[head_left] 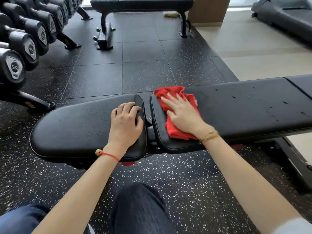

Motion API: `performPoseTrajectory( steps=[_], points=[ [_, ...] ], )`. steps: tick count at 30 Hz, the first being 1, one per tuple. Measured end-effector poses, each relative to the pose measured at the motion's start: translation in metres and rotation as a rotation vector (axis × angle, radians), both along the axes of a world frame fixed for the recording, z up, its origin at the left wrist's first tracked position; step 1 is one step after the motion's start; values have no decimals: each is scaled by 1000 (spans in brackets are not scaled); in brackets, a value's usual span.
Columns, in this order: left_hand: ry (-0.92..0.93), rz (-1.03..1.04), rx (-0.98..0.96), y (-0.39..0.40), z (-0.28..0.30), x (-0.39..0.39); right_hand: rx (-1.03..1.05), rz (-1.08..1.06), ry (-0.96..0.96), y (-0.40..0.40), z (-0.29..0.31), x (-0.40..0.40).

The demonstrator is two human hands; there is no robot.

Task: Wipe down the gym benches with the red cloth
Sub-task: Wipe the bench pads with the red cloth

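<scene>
**Red cloth on black bench**

Red cloth (175, 105): crumpled on the back pad (244, 105), under the flat, straight-fingered right hand (184, 114). Droplets further along the pad. Left hand (125, 122): loosely curled, resting on the seat pad (76, 125). Speckled rubber floor (143, 65); dumbbell rack (25, 39) left; second bench (141, 4) beyond.

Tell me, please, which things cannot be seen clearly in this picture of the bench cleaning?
Head view only:
- Back pad of the near bench: its right end is cut off by the frame edge.
- Pad surface under the red cloth: covered by the cloth and the right hand.
- Far bench: its top is cut off by the upper edge.
- Dumbbell markings: too small to read.
- Left hand palm: hidden against the seat pad.
</scene>
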State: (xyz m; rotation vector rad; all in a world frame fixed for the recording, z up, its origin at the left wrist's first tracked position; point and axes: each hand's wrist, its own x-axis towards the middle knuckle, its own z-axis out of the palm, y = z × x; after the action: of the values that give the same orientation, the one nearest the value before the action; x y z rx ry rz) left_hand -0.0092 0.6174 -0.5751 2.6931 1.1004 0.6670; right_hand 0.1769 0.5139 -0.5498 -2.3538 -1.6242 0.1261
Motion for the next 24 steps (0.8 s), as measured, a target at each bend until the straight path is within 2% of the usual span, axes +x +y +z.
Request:
performPoseTrajectory(
  steps=[4, 7, 10, 14, 20, 24],
  points=[
    [-12, -23, -23, -1, 2, -5, 22, 68, 46, -47, -1, 5],
    [3, -32, -40, -2, 4, -6, -46, -75, 86, -56, 4, 41],
    [-10, -27, -31, -2, 3, -7, -77, -202, 64, -24, 10, 56],
    [-26, -20, -11, 2, 1, -6, -56, -220, 40, 6, 8, 37],
    [-36, -26, 2, 4, -3, -4, 47, -188, 52, -43, 1, 15],
    [-16, -44, -8, 4, -3, -4, 35, -331, 112, -49, 2, 33]
  ],
)
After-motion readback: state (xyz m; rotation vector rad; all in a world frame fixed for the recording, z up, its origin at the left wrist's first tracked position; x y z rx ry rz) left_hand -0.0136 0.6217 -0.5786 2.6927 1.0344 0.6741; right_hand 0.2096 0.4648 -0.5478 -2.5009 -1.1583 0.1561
